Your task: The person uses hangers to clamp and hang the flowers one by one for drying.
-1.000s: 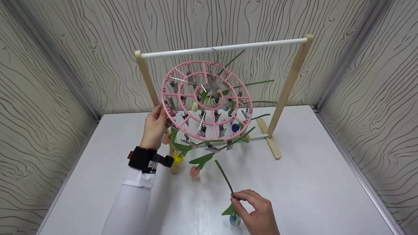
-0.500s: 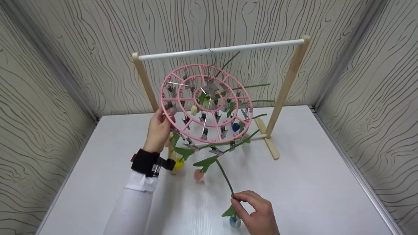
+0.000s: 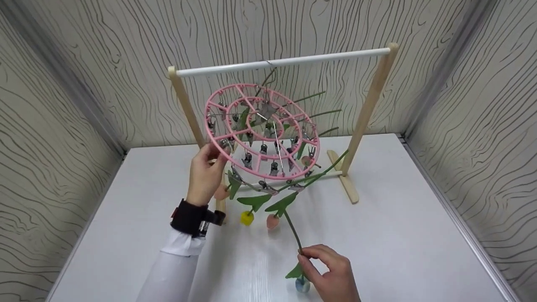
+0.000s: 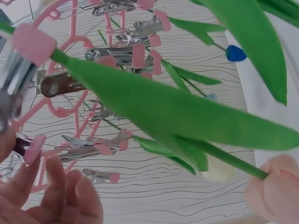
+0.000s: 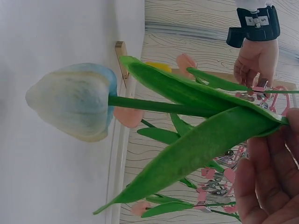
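A round pink hanger (image 3: 206,119) with several metal clips hangs tilted from the rack's white bar. At its left rim, my left hand (image 3: 204,176) pinches one clip (image 4: 34,148) between thumb and fingers. Below and to the right, my right hand (image 3: 330,270) pinches the green stem of an artificial tulip (image 5: 70,102), pale blue and white, with its head pointing down. The tulip's stem end comes close to a clipped peach tulip (image 3: 272,221); whether they touch I cannot tell. A yellow tulip (image 3: 246,218) hangs beside the peach one.
The wooden rack (image 3: 369,109) with its white bar (image 3: 327,58) stands on a white table (image 3: 419,235). More tulips hang from the hanger, including a blue one (image 4: 236,53) and a cream one (image 4: 218,170). Wood-patterned walls (image 3: 126,37) enclose the table.
The hanger has turned, bringing its front clips and the yellow and peach tulips rightward. My left hand has shifted slightly right and down with the rim. My right hand has barely moved.
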The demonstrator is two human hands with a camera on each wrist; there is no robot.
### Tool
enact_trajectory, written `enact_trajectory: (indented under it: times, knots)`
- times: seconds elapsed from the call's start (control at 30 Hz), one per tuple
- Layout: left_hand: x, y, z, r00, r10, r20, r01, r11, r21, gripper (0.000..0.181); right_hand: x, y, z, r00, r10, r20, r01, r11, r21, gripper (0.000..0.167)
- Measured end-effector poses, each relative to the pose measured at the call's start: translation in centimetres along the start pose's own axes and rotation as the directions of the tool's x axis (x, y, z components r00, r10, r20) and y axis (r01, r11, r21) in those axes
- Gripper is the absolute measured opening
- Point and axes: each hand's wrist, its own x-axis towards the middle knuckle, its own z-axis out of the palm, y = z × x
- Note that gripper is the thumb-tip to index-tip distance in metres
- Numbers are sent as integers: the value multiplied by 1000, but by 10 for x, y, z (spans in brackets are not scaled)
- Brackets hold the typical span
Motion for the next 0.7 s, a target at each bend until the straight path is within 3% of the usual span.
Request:
enact_trajectory:
  times: [0.2, 0.33, 0.5, 0.6, 0.7]
  knots:
    - [-5, -3, -2, 997, 42, 65, -28, 980, -199, 31, -1, -1, -1, 999, 41, 15, -41, 999, 11, 18]
    - [-11, 0, -4, 988, 70, 141, -38, 975, -219, 37, -1, 0, -1, 1000, 9, -5, -9, 1000, 13, 22]
    - [-21, 7, -9, 958, 101, 269, -36, 971, -236, 36, 0, 0, -1, 1000, 17, 0, -17, 1000, 6, 21]
    - [-26, 11, -10, 934, 105, 341, -25, 972, -232, 36, 0, 0, -2, 999, 37, 10, -37, 999, 12, 19]
    - [-28, 14, -8, 902, 112, 417, -20, 975, -220, 36, 0, 0, -3, 998, 55, 22, -56, 998, 16, 17]
